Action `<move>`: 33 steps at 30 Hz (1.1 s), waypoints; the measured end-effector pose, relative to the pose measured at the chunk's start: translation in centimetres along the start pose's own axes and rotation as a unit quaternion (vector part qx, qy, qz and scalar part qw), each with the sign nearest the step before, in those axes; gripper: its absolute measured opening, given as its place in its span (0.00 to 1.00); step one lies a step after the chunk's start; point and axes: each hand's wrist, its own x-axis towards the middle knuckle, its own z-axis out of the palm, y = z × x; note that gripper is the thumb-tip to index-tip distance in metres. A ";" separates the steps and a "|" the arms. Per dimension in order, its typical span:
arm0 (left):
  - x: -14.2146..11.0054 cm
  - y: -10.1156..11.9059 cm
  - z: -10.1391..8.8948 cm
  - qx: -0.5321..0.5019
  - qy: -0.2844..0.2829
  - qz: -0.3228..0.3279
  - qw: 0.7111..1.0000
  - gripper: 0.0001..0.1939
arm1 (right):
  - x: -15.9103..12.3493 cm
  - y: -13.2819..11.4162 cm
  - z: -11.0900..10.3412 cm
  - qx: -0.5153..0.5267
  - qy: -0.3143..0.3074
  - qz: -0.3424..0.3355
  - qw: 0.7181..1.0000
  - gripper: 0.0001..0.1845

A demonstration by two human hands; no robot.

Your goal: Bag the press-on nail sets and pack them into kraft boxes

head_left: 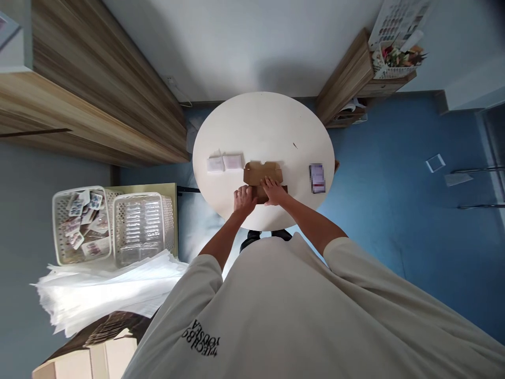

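Observation:
On the round white table, a small brown cardboard box (262,172) stands with its lid flap raised toward the far side. My left hand (244,200) is closed around the left end of the box. Across its right part lies my right hand (274,190), fingers stretched out and resting on the cardboard near the lid's fold. The inside of the box is mostly covered by this hand. To the left of the box lie two flat wrapped packets, a white one (215,164) and a pinkish one (233,161).
A phone-like object (317,178), blurred, lies on the table's (264,121) right side. Left of me stand a white basket (58,226) of small packets and another (161,223) of clear plastic cases. White sheets (106,287) are stacked nearby. A wooden cabinet (351,79) stands at far right.

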 end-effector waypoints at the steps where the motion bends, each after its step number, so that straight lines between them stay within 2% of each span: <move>1: -0.2 -0.1 0.1 0.014 0.001 0.056 0.998 0.38 | 0.0 0.0 -0.1 0.001 0.000 0.000 1.000 0.72; 3: -0.4 -0.3 0.2 0.041 -0.013 0.133 0.990 0.46 | 0.0 -0.2 -0.2 0.004 0.000 0.003 1.000 0.71; 5: -0.1 -0.3 0.2 0.063 -0.012 0.153 0.986 0.49 | -0.5 -0.5 -0.3 0.007 0.012 0.009 1.000 0.68; 8: 0.5 0.2 0.1 0.078 -0.004 0.141 0.987 0.50 | -2.5 -0.7 0.1 0.011 0.062 0.022 0.998 0.61; 12: 1.1 1.1 -0.2 0.086 -0.013 0.118 0.989 0.55 | -6.7 0.2 1.6 0.020 0.169 0.070 0.983 0.48; 14: 1.2 1.5 -0.2 0.082 -0.018 0.109 0.990 0.57 | -8.3 1.0 2.3 0.036 0.183 0.129 0.974 0.45; 16: 1.2 1.8 -0.2 0.076 -0.024 0.100 0.992 0.57 | -9.1 1.9 2.8 0.059 0.169 0.178 0.968 0.45; 18: 1.1 1.9 -0.2 0.077 -0.028 0.092 0.992 0.57 | -9.1 2.7 3.0 0.086 0.146 0.197 0.966 0.45; 21: 0.8 2.2 -0.2 0.087 -0.022 0.090 0.992 0.56 | -7.9 3.2 2.8 0.125 0.129 0.195 0.964 0.38; 25: 0.7 2.7 -0.3 0.100 -0.025 0.086 0.991 0.57 | -6.3 2.2 2.5 0.149 0.141 0.197 0.959 0.28; 30: 0.8 2.8 -0.2 0.106 -0.038 0.084 0.990 0.56 | -6.1 0.1 2.2 0.178 0.202 0.177 0.947 0.36; 33: 0.9 2.7 -0.1 0.105 -0.039 0.089 0.990 0.57 | -6.2 -0.6 2.2 0.226 0.228 0.175 0.931 0.37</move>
